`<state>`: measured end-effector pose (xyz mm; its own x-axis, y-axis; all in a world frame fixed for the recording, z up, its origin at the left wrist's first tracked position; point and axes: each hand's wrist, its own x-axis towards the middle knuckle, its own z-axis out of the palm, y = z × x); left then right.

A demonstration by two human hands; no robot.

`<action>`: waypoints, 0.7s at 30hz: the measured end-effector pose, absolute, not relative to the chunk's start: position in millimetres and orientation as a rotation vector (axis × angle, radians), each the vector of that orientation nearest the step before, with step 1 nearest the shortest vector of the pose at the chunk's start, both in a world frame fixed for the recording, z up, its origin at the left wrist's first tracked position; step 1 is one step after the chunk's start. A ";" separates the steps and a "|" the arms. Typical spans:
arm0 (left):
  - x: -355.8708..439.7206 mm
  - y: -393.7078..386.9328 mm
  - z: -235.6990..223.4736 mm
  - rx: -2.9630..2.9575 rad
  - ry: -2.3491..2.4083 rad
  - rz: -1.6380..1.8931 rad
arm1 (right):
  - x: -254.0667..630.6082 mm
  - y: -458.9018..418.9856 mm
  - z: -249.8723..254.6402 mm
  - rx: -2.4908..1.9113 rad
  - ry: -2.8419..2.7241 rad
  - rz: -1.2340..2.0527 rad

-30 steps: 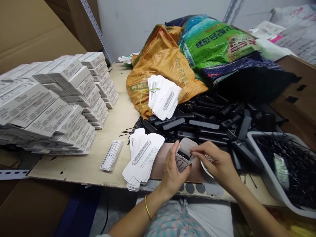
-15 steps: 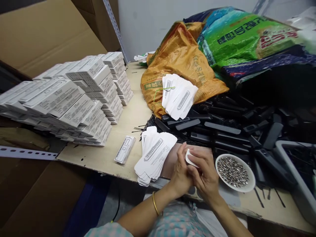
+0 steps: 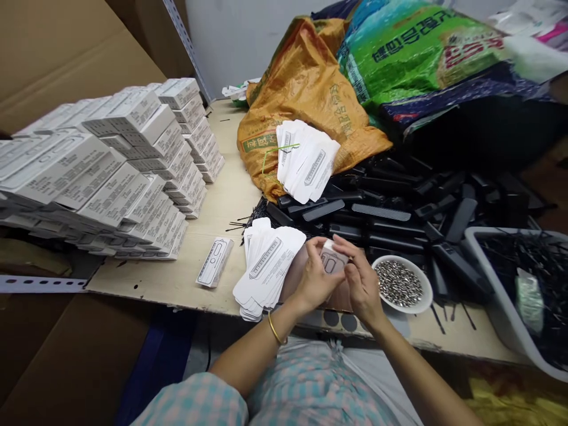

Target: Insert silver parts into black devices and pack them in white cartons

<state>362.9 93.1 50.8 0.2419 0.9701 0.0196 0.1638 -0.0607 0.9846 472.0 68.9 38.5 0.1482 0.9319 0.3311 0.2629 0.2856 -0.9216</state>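
A small white printed box (image 3: 332,259) is held between my two hands over a brown board at the table's front. My left hand (image 3: 316,278) grips its left side, with the thumb along the near edge. On the other side my right hand (image 3: 361,281) has its fingers at the upper end of the box. Just left of my hands lies a fanned stack of flat white cartons (image 3: 268,269). Farther left, one folded white box (image 3: 215,262) rests alone. A white bowl of small metal pieces (image 3: 402,284) stands right of my right hand.
Stacked white boxes (image 3: 133,160) fill the table's left side. Behind my hands lie black plastic tools (image 3: 381,228), an orange sack (image 3: 302,94) with more flat cartons (image 3: 308,163), and a green sack (image 3: 408,53). A grey bin (image 3: 492,284) of thin black parts stands right.
The box between my hands has turned, so its printed face now shows. My hands have risen slightly, and my right hand has opened out somewhat. The whole view has shifted.
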 end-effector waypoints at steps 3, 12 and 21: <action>335.9 108.1 74.0 1.434 1.331 1.006 | 490.0 71.9 37.4 -1.166 -1.087 0.901; 175.5 134.1 52.4 1.720 2.365 0.420 | 543.9 57.2 21.8 -1.517 -0.737 0.850; 146.4 124.0 13.3 1.721 2.527 -0.054 | 548.6 57.0 20.3 -1.643 -0.821 0.856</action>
